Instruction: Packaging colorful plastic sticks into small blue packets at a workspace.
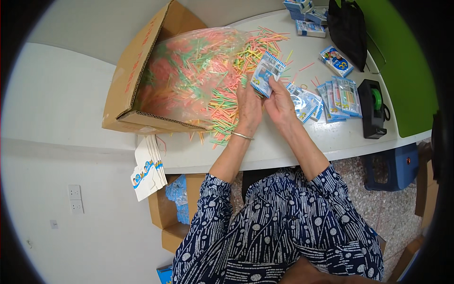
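A small blue-and-white plastic packet [266,74] is held upright above a white table [279,142], just over the near edge of a heap of thin coloured sticks [227,109] in pink, green, yellow and orange. Both hands meet at it. The left hand [248,106], with a thin metal bangle [242,136] at the wrist, is curled with its fingers closed round the packet's lower left edge. The right hand [280,102] pinches the packet's right side between thumb and fingers. Both forearms rise from the lower edge, wrists close together and palms turned inward.

The sticks spill from a clear plastic bag [189,71] lying in a tipped cardboard box [137,80]. To the right lie filled packets [338,97] in an overlapping row, an empty crumpled one [302,102], small printed boxes [336,60] and a black tape dispenser [372,109].

Likely risks: the hold is light and on the edges only, so the slippery packet could twist or slip down into the heap. Loose sticks lie close to the table's front edge, and a brushing wrist could sweep some to the floor.
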The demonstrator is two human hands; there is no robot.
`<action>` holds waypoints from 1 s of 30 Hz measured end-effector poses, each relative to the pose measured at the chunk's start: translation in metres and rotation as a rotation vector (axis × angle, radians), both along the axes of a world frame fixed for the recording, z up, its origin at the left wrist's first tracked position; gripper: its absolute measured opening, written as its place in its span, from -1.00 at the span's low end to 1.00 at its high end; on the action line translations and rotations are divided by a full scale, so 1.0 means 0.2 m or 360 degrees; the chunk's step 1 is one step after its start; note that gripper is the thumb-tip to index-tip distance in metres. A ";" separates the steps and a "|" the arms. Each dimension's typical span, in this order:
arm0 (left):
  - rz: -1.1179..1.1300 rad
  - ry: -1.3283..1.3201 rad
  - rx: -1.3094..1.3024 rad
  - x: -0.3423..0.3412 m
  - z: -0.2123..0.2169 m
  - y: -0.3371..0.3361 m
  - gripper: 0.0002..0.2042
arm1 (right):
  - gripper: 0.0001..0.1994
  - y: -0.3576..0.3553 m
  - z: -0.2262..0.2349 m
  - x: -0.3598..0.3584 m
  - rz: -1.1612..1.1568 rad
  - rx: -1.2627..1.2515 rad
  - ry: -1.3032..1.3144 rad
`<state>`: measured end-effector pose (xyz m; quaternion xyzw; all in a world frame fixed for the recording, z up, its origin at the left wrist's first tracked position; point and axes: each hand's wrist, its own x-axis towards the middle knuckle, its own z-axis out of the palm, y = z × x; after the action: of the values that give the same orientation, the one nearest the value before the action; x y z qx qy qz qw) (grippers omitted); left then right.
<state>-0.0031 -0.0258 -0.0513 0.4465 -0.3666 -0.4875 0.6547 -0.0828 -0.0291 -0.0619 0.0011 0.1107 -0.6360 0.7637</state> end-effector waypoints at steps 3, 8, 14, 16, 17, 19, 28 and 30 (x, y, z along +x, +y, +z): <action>-0.0120 0.0082 -0.0030 0.04 0.05 -0.04 -0.74 | -0.73 -0.01 0.00 -0.09 -0.0051 -0.0128 0.0201; -0.0214 0.0395 -0.0007 0.19 0.11 -0.10 -0.76 | -0.78 0.04 0.06 -0.27 0.0057 -0.0299 0.0922; -0.0208 0.0369 -0.0118 0.16 0.25 -0.10 -0.69 | -0.81 0.08 0.04 -0.39 0.0553 -0.0580 0.1539; -0.0300 0.0355 -0.0177 0.14 0.29 -0.10 -0.66 | -0.80 0.09 0.04 -0.41 0.0606 -0.0623 0.1561; -0.0315 0.0349 -0.0207 0.12 0.32 -0.09 -0.65 | -0.79 0.10 0.05 -0.41 0.0662 -0.0682 0.1580; -0.0330 0.0344 -0.0233 0.11 0.35 -0.07 -0.64 | -0.78 0.09 0.04 -0.44 0.0702 -0.0757 0.1607; -0.0467 0.0068 -0.0300 0.00 0.40 0.03 -0.57 | -0.73 0.11 0.07 -0.48 0.0756 -0.0951 0.1653; -0.0518 0.0001 -0.0350 -0.01 0.41 0.04 -0.56 | -0.72 0.12 0.09 -0.48 0.0767 -0.0932 0.1656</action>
<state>-0.0058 -0.0176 0.0302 0.3070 -0.4847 -0.5440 0.6122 -0.1792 -0.0057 -0.0445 -0.5409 0.2857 -0.3679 0.7003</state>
